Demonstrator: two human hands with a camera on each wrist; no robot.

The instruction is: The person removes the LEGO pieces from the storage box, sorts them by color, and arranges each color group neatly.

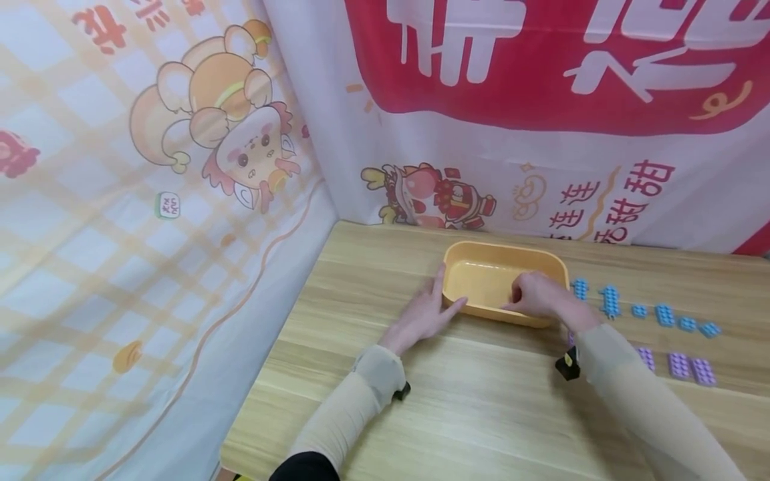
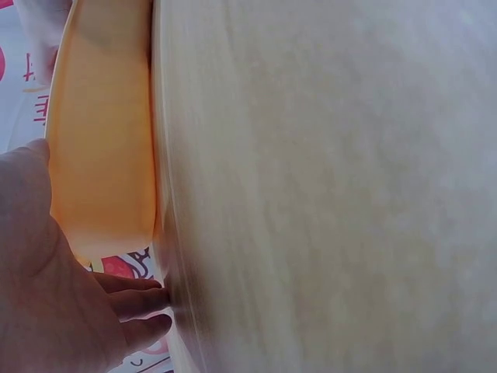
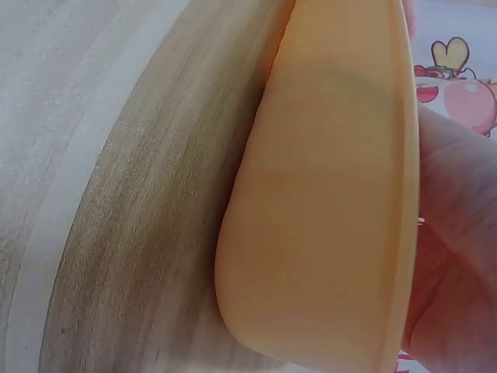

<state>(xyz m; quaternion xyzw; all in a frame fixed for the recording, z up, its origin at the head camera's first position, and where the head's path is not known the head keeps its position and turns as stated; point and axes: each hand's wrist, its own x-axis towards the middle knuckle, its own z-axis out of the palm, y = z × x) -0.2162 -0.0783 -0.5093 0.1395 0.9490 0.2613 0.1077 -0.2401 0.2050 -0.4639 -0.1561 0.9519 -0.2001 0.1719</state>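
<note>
A yellow-orange plastic bin [image 1: 478,284] sits on the wooden table, its inside floor bare where it shows. My left hand [image 1: 424,310] is at the bin's near left corner, the thumb along the near rim and the fingers by the left wall. In the left wrist view its fingers [image 2: 140,303] stretch out straight. My right hand [image 1: 538,294] reaches over the near rim at the right end, fingers curled down inside. The bin's wall [image 3: 326,194] hides those fingertips in the right wrist view, and I cannot tell whether they hold anything.
Right of the bin lie several blue building bricks [image 1: 610,302] in a row. Several purple bricks [image 1: 680,365] lie nearer, partly behind the right sleeve [image 1: 644,387]. A printed cloth [image 1: 541,153] hangs along the table's back edge, another [image 1: 198,267] on the left.
</note>
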